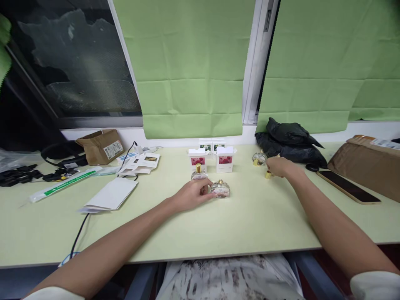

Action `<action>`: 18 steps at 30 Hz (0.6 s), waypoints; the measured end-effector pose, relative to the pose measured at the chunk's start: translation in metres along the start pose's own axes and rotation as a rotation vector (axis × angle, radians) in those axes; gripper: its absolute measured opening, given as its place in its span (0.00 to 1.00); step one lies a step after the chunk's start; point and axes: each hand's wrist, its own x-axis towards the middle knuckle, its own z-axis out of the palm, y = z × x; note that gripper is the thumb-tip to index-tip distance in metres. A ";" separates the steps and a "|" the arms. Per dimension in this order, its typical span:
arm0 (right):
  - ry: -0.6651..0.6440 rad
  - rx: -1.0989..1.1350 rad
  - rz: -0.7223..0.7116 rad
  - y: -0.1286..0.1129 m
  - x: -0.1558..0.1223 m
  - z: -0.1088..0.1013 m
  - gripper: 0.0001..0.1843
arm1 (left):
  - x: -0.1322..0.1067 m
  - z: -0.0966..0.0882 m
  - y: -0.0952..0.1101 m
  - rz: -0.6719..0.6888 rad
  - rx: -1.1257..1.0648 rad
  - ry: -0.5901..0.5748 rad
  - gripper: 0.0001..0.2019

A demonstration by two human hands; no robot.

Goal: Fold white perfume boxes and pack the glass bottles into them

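Observation:
My left hand [194,193] rests on the table with its fingers curled, thumb and fingertips gripping the left side of a round clear perfume bottle [220,190]. That bottle stands upright with a bare gold sprayer neck. Just behind this hand is another perfume bottle [198,170] wearing a gold cap, its lower part covered by the hand. Farther right, my right hand [278,166] has its fingers pinched together low over the table; what they hold is hidden. A gold cap [268,174] sits right below its fingertips. An uncapped perfume bottle [259,158] stands just left of it.
Two white boxes with pink flower pictures, a left one [193,156] and a right one [225,160], stand behind the bottles. A black plastic bag [290,143], a phone [348,186] and a cardboard box [368,164] lie right. Folded white cartons [111,193] and a black cable [80,231] lie left.

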 end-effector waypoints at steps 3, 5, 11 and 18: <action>-0.073 -0.034 -0.008 0.001 0.001 0.002 0.13 | 0.000 0.000 0.000 0.009 0.003 0.001 0.18; -0.099 -0.053 -0.012 0.002 0.003 0.004 0.14 | 0.000 0.000 -0.001 0.018 0.005 0.009 0.19; -0.104 -0.099 -0.003 0.001 0.009 0.008 0.10 | 0.000 0.001 -0.003 0.023 0.017 0.004 0.18; -0.071 -0.085 0.050 -0.005 0.003 0.008 0.11 | 0.000 0.002 -0.005 0.026 -0.002 0.013 0.18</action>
